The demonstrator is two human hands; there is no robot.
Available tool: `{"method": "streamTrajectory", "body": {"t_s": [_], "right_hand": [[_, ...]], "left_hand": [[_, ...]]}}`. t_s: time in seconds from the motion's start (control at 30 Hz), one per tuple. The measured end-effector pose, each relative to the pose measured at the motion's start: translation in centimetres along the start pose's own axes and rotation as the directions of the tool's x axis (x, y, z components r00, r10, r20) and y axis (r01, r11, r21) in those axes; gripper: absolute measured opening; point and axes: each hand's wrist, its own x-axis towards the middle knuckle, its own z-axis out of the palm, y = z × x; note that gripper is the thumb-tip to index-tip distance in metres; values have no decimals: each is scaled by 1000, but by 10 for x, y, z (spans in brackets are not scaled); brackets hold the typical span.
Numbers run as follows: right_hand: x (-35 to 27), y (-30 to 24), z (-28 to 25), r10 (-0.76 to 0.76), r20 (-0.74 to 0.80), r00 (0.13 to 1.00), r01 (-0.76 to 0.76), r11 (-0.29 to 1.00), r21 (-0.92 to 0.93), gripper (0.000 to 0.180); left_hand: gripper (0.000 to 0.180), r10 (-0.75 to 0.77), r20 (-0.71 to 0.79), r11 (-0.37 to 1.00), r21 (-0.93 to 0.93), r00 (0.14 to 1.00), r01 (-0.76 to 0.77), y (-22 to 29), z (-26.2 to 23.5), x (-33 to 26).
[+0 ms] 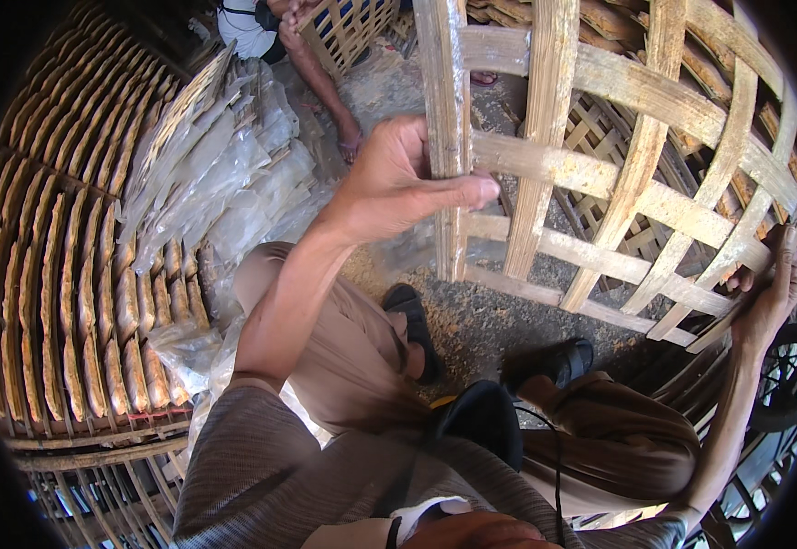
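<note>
A large woven bamboo lattice panel is held up in front of me, its flat strips crossing with square gaps between them. My left hand grips its left edge strip, the thumb lying across the front and the fingers partly hidden behind. At the panel's lower right edge, my right hand is closed around the rim, with some fingertips showing through a gap. The panel is tilted and lifted off the floor, and its upper part runs out of the picture.
Rows of brown slabs stand in slatted racks at left, beside crumpled clear plastic sheets. Another person's arm is ahead, near a smaller lattice panel. A spoked wheel is at far right. Crumbs lie on the floor.
</note>
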Motion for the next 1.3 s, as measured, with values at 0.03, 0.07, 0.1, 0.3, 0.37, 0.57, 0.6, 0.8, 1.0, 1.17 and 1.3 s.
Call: {"method": "streamTrajectory", "body": {"t_s": [0.03, 0.07, 0.1, 0.3, 0.37, 0.57, 0.6, 0.8, 1.0, 1.17, 1.3], "right_hand": [[-1, 4, 0, 6, -5, 1000, -6, 1000, 2, 34], [-1, 6, 0, 10, -10, 1000, -10, 1000, 4, 34], [-1, 5, -1, 7, 3, 1000, -7, 1000, 3, 34], [-5, -3, 9, 45, 53, 998, -48, 997, 58, 29], [-6, -3, 13, 3, 29, 1000, -5, 997, 71, 27], [-10, -9, 14, 11, 28, 1000, -13, 998, 65, 28], [-10, -9, 18, 10, 20, 1000, -12, 998, 63, 28], [-4, -2, 5, 42, -60, 997, -41, 999, 21, 32], [-2, 1, 14, -14, -63, 998, 12, 999, -37, 30], [-1, 3, 9, 81, -10, 997, -81, 994, -69, 33], [-1, 1, 17, -2, 96, 995, 31, 953, -301, 31]], "left_hand": [[34, -48, 14, 997, 55, 999, 47, 3, 2, 0], [34, -95, 25, 990, 110, 995, 92, 9, 5, 0], [34, -142, 34, 977, 164, 989, 135, 13, 9, 0], [26, -52, -15, 990, -133, 999, 50, 2, 10, 0], [28, -98, -16, 994, -42, 995, 97, 7, 12, 1], [36, -99, 29, 994, 54, 995, 97, 10, 8, 2], [35, -43, 34, 994, -99, 999, 46, 10, 10, 0], [28, 445, -471, 892, 156, 762, -424, 9, 4, 6], [12, 793, -126, 552, 564, 596, -614, 26, 4, -13], [19, 707, -116, 670, 423, 698, -610, 20, 0, -13], [22, 629, -224, 777, 211, 745, -593, 18, 14, -4]]}}
